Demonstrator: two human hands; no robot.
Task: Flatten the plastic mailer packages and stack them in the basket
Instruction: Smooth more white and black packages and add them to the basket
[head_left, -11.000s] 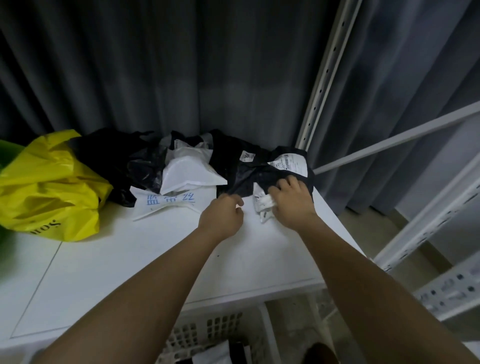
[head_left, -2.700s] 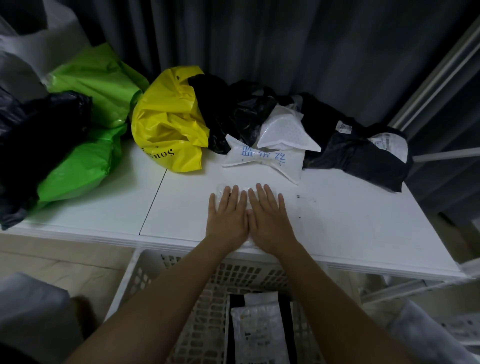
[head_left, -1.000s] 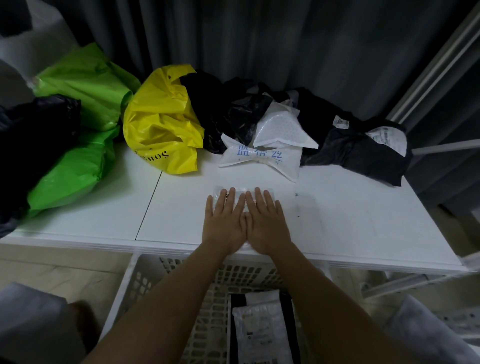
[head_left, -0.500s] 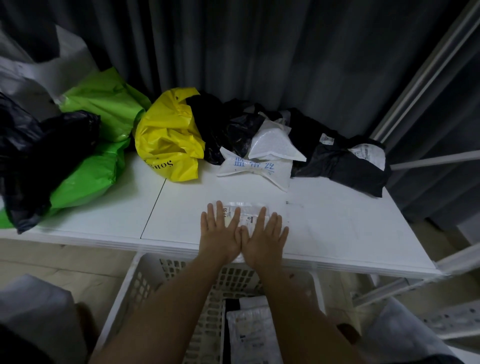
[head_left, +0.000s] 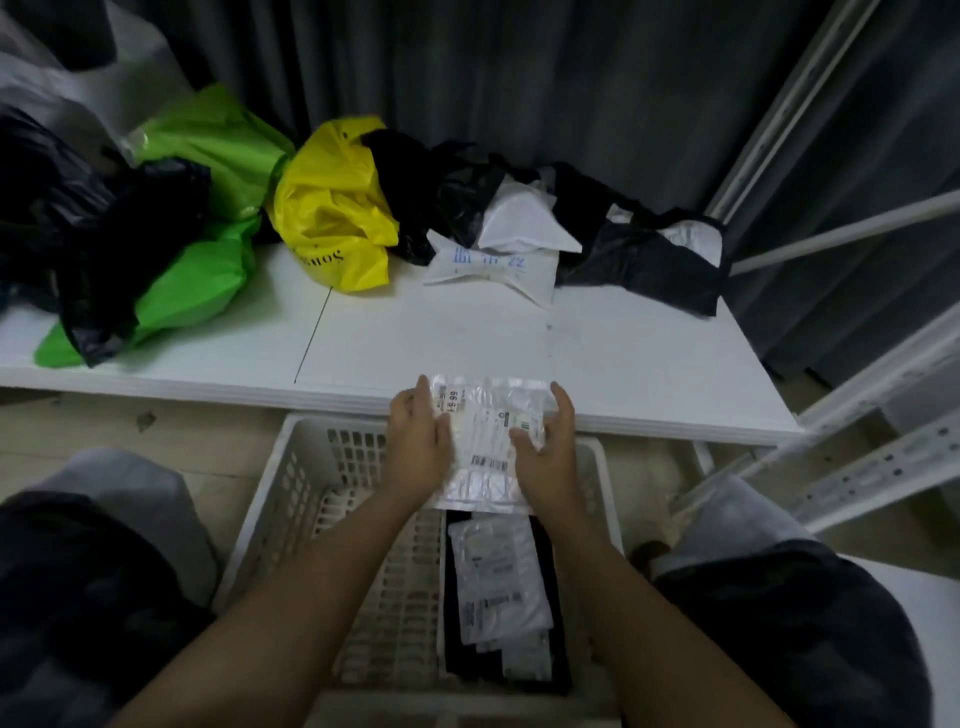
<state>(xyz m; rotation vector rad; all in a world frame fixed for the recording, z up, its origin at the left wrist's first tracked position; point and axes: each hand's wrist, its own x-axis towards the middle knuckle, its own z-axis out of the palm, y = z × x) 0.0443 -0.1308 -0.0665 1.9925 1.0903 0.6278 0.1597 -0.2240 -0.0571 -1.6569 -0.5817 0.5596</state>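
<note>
Both hands, left hand (head_left: 418, 441) and right hand (head_left: 548, 449), pinch the flattened mailer (head_left: 485, 441) by its side edges between the fingers; thin, limp, likely slippery.

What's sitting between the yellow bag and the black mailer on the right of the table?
In the head view, a white mailer with blue writing, with another white mailer behind it.

I have stopped pressing the mailer (head_left: 485, 441) flat on the table (head_left: 649, 374); now my left hand (head_left: 418, 447) and right hand (head_left: 548, 449) grip its sides, lifted over the basket (head_left: 291, 499).
</note>
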